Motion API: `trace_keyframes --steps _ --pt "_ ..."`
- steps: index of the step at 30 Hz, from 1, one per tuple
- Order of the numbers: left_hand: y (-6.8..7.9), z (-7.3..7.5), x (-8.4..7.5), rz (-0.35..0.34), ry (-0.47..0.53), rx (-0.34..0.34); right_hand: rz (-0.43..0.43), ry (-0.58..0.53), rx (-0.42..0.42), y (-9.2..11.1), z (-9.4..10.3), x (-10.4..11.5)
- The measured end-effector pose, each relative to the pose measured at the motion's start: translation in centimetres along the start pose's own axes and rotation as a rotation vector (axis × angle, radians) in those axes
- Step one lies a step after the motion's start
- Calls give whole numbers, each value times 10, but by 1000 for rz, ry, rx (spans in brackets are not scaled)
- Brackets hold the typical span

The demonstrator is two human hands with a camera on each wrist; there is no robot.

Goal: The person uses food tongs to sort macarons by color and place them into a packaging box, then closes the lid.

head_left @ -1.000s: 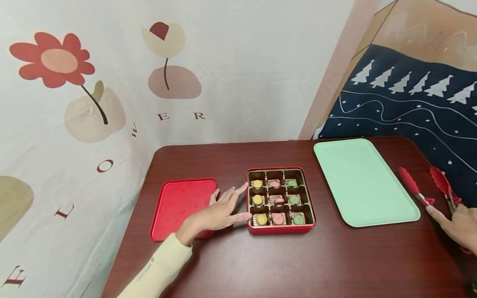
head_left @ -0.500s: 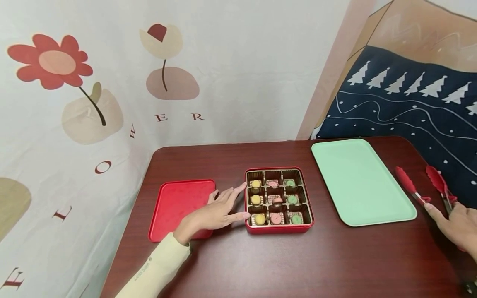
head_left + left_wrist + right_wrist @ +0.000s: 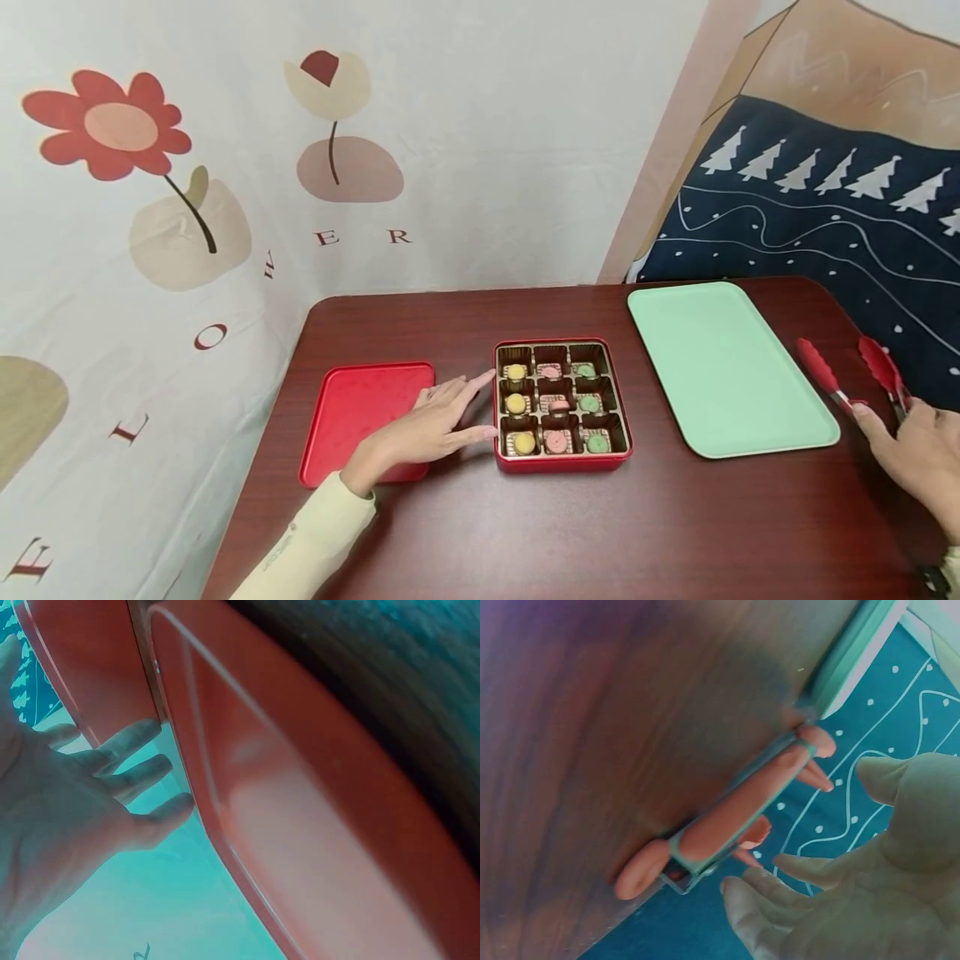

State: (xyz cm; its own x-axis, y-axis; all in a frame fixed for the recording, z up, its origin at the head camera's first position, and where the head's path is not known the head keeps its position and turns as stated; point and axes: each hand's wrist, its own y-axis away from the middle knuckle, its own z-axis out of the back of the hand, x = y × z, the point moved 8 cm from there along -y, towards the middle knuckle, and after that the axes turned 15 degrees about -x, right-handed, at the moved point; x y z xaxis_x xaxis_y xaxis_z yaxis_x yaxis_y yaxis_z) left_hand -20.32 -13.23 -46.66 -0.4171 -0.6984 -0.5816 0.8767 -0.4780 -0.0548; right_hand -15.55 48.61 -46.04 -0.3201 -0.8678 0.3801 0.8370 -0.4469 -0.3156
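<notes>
Small round macaron-like sweets (image 3: 557, 442) lie in the gold divided insert of a red square box (image 3: 564, 465), yellow on the left, pink in the middle, green on the right. The middle pink one leans on its side. My left hand (image 3: 420, 429) has its fingers spread, with thumb and index fingertip at the box's left wall. To the right, a pair of red-tipped tongs (image 3: 819, 365) lies on the table with its arms apart. My right hand (image 3: 918, 450) is over the handle end, partly hiding it; in the right wrist view its loosely bent fingers (image 3: 761, 900) are beside the tongs (image 3: 735, 806).
A red lid (image 3: 352, 417) lies left of the box, partly under my left forearm and hand. A mint green tray (image 3: 735, 367) rests between the box and the tongs. Behind the brown table (image 3: 570, 533) hangs a patterned curtain (image 3: 480, 167).
The right hand has shifted slightly forward over the tongs, covering more of their handle end. The left hand keeps its place at the box's side. The head view has shifted slightly.
</notes>
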Motion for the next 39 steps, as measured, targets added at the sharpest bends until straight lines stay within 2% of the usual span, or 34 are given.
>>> trace_keyframes --steps 6,8,13,21,25,32,39 --pt "4 5 7 23 -11 -26 11 84 76 4 -5 13" --pt "5 7 10 24 -22 -38 47 75 78 3 -7 20" --pt "8 12 15 31 -34 -53 159 11 66 7 -8 40" --pt "13 25 20 38 -34 -109 159 -58 5 18 -5 62" --pt "17 31 27 66 -40 -126 187 -86 15 21 -7 72" --pt "32 41 42 98 -56 -157 321 -187 62 28 -17 95" --pt "48 49 58 146 -45 -189 377 -234 48 39 -21 120"
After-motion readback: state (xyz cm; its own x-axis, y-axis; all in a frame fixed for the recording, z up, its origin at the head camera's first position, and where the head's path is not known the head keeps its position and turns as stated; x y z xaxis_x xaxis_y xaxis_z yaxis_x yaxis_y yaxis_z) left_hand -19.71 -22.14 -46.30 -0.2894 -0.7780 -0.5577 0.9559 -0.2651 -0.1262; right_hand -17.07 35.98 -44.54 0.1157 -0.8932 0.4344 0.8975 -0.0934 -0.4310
